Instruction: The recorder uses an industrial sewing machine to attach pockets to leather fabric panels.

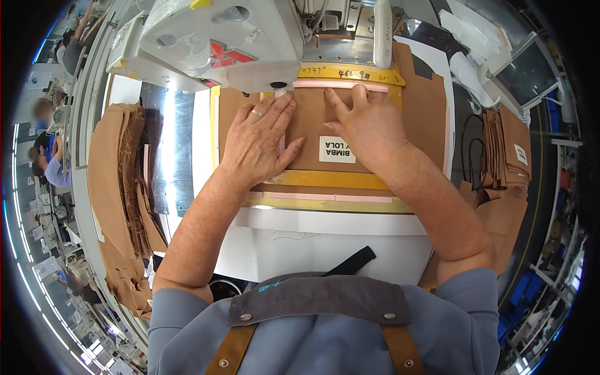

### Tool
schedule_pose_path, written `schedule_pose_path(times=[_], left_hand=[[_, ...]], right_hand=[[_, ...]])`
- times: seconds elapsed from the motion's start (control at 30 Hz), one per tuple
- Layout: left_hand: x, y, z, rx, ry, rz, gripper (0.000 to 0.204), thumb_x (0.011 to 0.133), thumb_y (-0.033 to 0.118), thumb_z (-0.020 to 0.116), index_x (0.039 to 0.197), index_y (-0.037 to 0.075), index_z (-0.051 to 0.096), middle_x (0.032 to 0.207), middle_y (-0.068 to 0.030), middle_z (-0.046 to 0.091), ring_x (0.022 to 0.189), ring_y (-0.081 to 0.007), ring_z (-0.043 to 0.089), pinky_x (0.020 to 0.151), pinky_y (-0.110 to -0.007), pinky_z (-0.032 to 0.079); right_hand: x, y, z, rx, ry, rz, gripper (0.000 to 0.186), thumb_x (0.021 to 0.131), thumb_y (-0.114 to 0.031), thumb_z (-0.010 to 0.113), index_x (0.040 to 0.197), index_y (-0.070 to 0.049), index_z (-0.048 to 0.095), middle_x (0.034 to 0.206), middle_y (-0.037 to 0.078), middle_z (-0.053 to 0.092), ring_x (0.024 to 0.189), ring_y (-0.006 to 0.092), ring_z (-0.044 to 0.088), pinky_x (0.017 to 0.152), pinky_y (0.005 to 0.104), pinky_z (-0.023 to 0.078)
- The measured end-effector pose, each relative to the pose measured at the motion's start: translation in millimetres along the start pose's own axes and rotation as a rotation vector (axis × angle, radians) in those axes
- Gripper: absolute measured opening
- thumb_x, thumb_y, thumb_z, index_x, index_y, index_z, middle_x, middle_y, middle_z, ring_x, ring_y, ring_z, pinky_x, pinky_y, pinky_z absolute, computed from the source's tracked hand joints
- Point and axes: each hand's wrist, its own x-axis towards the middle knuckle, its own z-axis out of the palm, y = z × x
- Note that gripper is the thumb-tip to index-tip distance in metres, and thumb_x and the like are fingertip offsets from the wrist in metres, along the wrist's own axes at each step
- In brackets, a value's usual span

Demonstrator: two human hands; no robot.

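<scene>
A brown fabric panel (312, 119) with a white printed label (337, 149) lies flat inside a yellow template frame (337, 179). My left hand (262, 134) rests palm down on the panel's left part, fingers stretched out and thumb apart, over a pale strip (280, 140) running along that side. Farther right, my right hand (365, 119) touches the panel with its index fingertip and thumb spread, the other fingers partly bent. Its fingertips are by a pink strip (340, 85) along the frame's far bar. Neither hand grips anything that shows.
A large white industrial sewing machine head (219, 47) overhangs the far left of the work. Stacked brown fabric pieces stand at left (115, 175) and right (500, 150). A screen (519, 72) is at the far right. Other people are in the distance at left.
</scene>
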Motion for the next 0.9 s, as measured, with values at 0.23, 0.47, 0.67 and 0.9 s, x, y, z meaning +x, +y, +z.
schedule_pose_path(times=[0.23,0.47,0.67,0.9], left_hand=[[5,1,-2,0.031,-0.011,0.012,0.059,0.090,0.039,0.067,0.134,0.001,0.060,0.150,-0.0114,0.054,0.132,-0.0328,0.053,0.112,-0.051,0.039],[3,-6,1,0.042,0.005,0.045,0.056,0.088,0.038,0.066,0.130,0.002,0.061,0.149,-0.0114,0.055,0.129,-0.0341,0.054,0.115,-0.052,0.036],[1,-12,-1,0.035,-0.020,0.018,0.056,0.086,0.038,0.066,0.130,0.003,0.060,0.148,-0.0096,0.055,0.127,-0.0343,0.055,0.115,-0.052,0.036],[0,-19,-5,0.085,0.000,0.042,0.053,0.087,0.038,0.064,0.125,0.002,0.060,0.142,-0.0103,0.058,0.122,-0.0320,0.056,0.113,-0.049,0.038]], right_hand=[[0,0,1,-0.006,0.011,-0.011,0.060,0.100,-0.056,0.057,0.148,-0.019,0.059,0.109,0.018,0.061,0.076,0.0246,0.066,0.074,0.0374,0.050],[1,-1,2,0.019,-0.005,-0.013,0.059,0.101,-0.055,0.057,0.147,-0.018,0.059,0.106,0.015,0.061,0.076,0.0249,0.066,0.075,0.0391,0.049],[6,-5,0,0.004,-0.006,-0.030,0.059,0.102,-0.053,0.055,0.149,-0.018,0.057,0.102,0.012,0.062,0.077,0.0228,0.066,0.073,0.0378,0.048],[11,-11,-2,-0.009,0.005,-0.046,0.061,0.101,-0.054,0.055,0.149,-0.015,0.057,0.099,0.010,0.062,0.077,0.0204,0.065,0.069,0.0364,0.045]])
